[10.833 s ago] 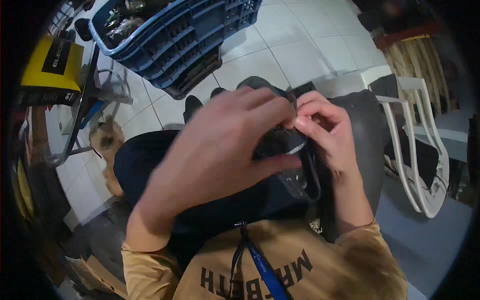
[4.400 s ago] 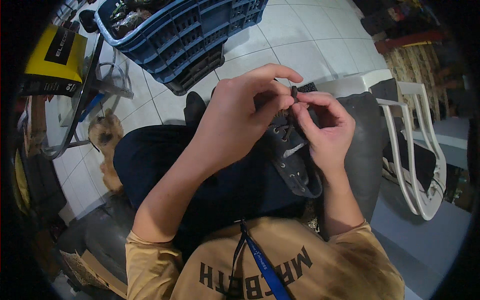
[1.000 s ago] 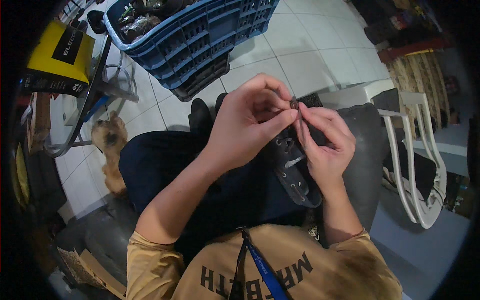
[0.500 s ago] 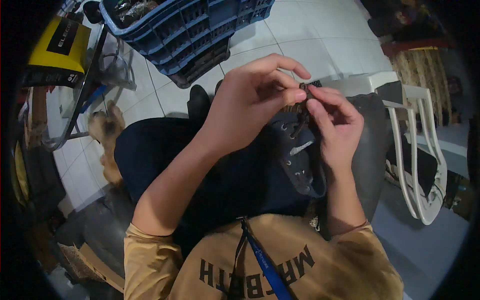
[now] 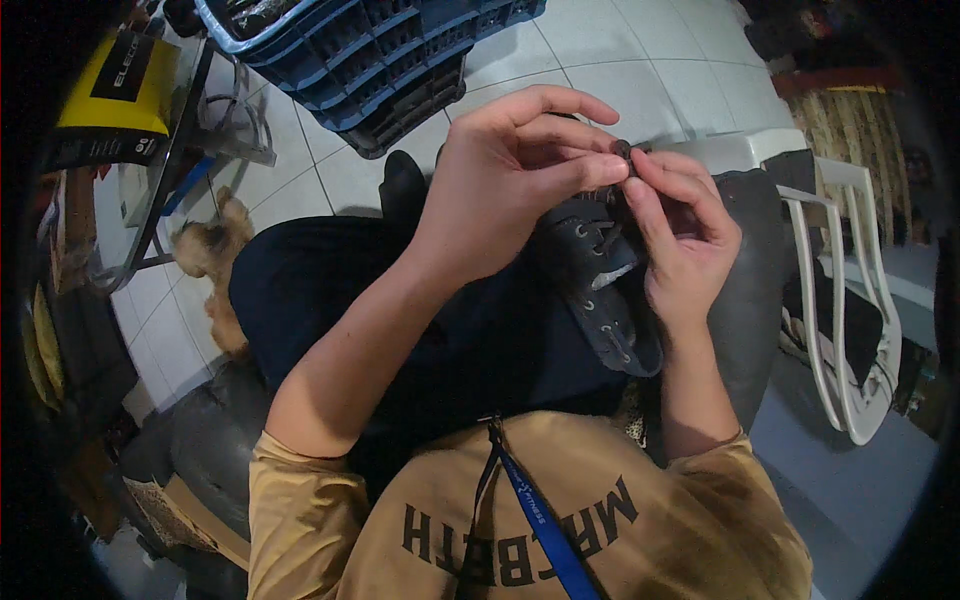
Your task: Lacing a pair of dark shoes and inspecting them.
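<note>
One dark shoe (image 5: 598, 290) lies on the person's lap, toe end toward the knees. It looks soft and bendy on top and stiffer at the sole — light enough to rest there. Its thin lace (image 5: 621, 150) looks floppy and a bit slippery, so the tip is the best place to pinch it. The left hand (image 5: 500, 185) and the right hand (image 5: 680, 235) meet just above the shoe, fingers pressed together on the lace tip. Farther off, on the white tile floor (image 5: 640, 60), sit one small tan dog (image 5: 205, 250), one white plastic chair (image 5: 850, 300) and a stack of blue crates (image 5: 370, 50).
</note>
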A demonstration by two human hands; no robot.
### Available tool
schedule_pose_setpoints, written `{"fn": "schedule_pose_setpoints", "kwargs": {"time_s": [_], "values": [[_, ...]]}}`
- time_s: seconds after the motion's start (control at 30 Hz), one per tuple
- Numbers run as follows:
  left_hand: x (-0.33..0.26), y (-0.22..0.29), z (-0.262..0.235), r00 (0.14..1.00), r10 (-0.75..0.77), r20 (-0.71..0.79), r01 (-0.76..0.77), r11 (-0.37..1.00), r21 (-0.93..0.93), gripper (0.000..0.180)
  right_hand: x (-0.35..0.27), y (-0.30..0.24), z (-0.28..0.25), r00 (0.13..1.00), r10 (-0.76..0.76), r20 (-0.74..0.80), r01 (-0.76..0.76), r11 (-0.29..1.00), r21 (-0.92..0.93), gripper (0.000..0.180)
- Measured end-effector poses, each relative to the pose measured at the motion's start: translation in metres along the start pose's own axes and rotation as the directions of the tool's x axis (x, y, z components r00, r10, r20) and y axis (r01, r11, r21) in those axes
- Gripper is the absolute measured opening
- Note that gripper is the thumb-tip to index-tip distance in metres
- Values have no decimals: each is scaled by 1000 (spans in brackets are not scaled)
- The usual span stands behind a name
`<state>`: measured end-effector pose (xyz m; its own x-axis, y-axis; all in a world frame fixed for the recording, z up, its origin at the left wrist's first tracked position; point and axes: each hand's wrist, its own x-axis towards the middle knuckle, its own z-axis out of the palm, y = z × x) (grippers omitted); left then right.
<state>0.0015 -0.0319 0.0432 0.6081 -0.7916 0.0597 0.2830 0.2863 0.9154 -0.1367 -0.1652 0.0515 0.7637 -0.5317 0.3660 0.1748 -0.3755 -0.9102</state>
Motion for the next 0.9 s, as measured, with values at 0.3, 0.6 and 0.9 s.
{"fn": "schedule_pose_setpoints", "kwargs": {"time_s": [0.3,0.6,0.9], "values": [[1,-12,-2,995,65,80,-53,989,-141,30,2,-9,5,989,146,-35,-138,976,170,25],[-2,-2,-2,998,2,58,5,992,-124,24,1,-5,3,988,-149,-39,133,953,-271,22],[-4,8,2,997,49,55,-52,996,67,23,4,-3,5,989,-146,-20,138,968,-211,23]]}}
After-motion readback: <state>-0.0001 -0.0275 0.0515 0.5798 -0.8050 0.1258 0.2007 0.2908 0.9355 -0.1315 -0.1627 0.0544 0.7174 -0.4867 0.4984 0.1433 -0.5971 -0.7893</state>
